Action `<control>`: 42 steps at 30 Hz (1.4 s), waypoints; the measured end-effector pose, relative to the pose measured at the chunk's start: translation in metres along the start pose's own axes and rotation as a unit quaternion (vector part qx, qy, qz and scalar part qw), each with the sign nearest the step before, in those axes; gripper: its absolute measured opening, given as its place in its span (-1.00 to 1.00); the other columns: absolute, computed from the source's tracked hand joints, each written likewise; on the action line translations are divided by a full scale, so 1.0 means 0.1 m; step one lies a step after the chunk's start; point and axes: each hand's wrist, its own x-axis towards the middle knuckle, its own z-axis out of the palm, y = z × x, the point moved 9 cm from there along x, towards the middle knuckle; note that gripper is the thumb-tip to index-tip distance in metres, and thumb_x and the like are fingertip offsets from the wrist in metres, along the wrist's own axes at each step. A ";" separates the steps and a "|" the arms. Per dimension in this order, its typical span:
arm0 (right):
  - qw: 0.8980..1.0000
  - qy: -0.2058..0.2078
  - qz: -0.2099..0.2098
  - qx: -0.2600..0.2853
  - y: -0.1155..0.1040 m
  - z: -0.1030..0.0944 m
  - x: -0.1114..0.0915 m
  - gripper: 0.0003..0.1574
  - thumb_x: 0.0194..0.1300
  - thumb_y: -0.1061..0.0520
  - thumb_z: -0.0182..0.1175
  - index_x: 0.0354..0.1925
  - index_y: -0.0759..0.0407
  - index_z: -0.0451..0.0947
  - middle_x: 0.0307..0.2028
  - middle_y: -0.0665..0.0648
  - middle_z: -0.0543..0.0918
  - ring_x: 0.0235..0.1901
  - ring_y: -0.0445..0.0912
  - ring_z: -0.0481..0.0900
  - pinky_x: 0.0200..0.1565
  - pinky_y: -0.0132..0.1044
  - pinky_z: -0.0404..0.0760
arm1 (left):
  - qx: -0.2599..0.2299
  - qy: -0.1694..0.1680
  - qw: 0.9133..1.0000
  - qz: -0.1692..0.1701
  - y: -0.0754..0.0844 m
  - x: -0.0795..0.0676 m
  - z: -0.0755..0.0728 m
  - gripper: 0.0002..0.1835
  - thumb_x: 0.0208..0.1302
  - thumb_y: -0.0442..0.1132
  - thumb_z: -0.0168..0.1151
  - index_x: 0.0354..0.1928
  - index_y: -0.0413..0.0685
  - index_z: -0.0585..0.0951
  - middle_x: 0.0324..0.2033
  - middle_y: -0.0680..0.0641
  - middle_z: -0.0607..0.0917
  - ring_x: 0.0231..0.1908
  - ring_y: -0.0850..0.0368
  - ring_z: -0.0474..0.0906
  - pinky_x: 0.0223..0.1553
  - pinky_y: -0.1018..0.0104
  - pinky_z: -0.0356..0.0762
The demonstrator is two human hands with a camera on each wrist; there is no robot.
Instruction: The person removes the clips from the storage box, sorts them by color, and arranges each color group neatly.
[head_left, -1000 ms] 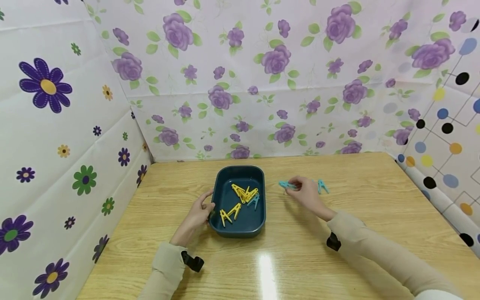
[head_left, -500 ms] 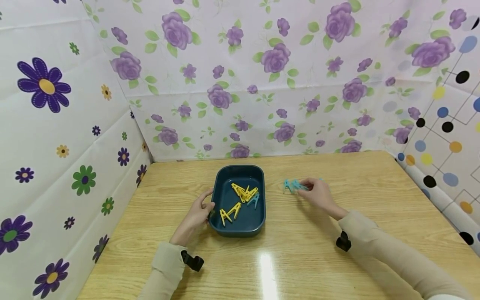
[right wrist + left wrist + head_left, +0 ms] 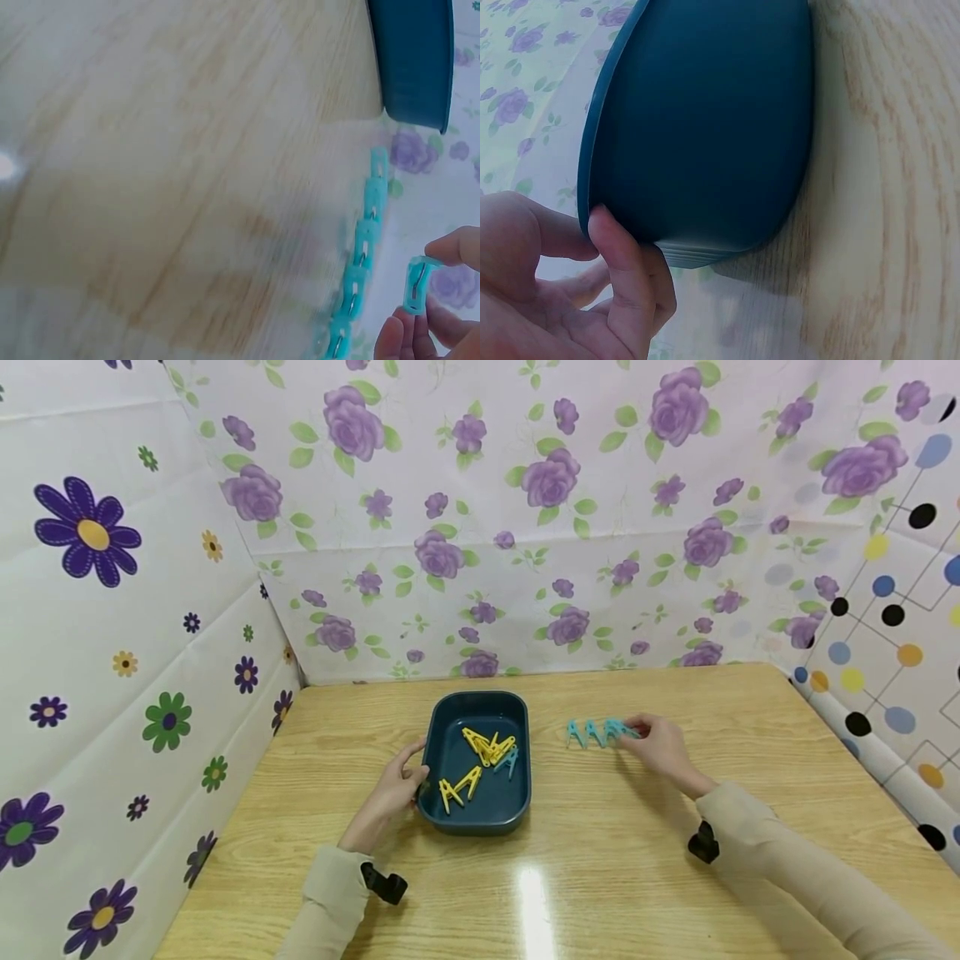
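My left hand (image 3: 396, 785) pinches the left rim of a dark blue plastic bin (image 3: 480, 825); the left wrist view shows the bin's wall (image 3: 705, 135) with thumb and fingers on either side of its edge. Inside the bin lie several yellow clothespins (image 3: 471, 781) and one blue clothespin (image 3: 509, 762). To the right of it, a row of turquoise clothespins (image 3: 594, 732) stands on the table. My right hand (image 3: 660, 752) is at the row's right part, pinching a turquoise clothespin (image 3: 418, 285) between thumb and fingers, apart from the row (image 3: 364, 244) in the right wrist view. The hand hides the row's right end.
The wooden table (image 3: 600, 877) runs back to a floral cloth (image 3: 525, 610). Patterned cloths also hang at the left (image 3: 150, 635) and right (image 3: 900, 652). A bright reflection lies on the tabletop in front of the bin.
My right hand has moved rightward along the turquoise row, uncovering clothespins at its left and covering the right end. My left hand and the bin have stayed put.
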 end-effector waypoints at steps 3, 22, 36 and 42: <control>1.000 0.003 0.009 0.000 0.06 -0.05 0.00 -0.59 0.26 0.15 0.22 0.02 0.35 0.57 -0.13 0.35 0.63 -0.18 0.10 0.57 -0.19 -0.09 0.58 | 0.002 0.001 1.000 0.000 -0.01 0.01 0.00 -0.43 0.50 -0.31 -0.07 0.49 0.08 0.15 -0.54 -0.10 0.51 -0.69 0.18 0.29 -0.56 0.27 0.39; 0.999 0.018 0.042 -0.013 0.31 -0.20 -0.01 -0.56 0.30 0.08 0.19 0.02 0.38 0.54 -0.14 0.36 0.61 -0.22 0.10 0.57 -0.31 -0.23 0.55 | -0.003 0.003 1.000 0.003 -0.04 0.03 0.00 -0.43 0.49 -0.34 -0.08 0.49 0.07 0.15 -0.51 -0.13 0.55 -0.69 0.21 0.29 -0.57 0.28 0.40; 0.995 0.011 0.098 -0.009 0.50 -0.29 -0.01 -0.46 0.34 -0.01 0.15 0.05 0.43 0.50 -0.13 0.37 0.59 -0.28 0.04 0.57 -0.37 -0.28 0.52 | -0.006 0.003 1.000 -0.010 -0.01 0.00 0.01 -0.43 0.50 -0.32 -0.08 0.49 0.05 0.14 -0.55 -0.07 0.49 -0.67 0.19 0.29 -0.54 0.27 0.40; 0.994 0.009 0.108 -0.016 0.56 -0.30 0.01 -0.46 0.35 -0.02 0.14 0.02 0.44 0.52 -0.14 0.39 0.61 -0.36 -0.02 0.57 -0.42 -0.30 0.51 | -0.012 0.001 1.000 -0.015 -0.01 -0.01 0.01 -0.43 0.50 -0.31 -0.08 0.49 0.07 0.13 -0.59 -0.03 0.43 -0.67 0.18 0.28 -0.54 0.28 0.39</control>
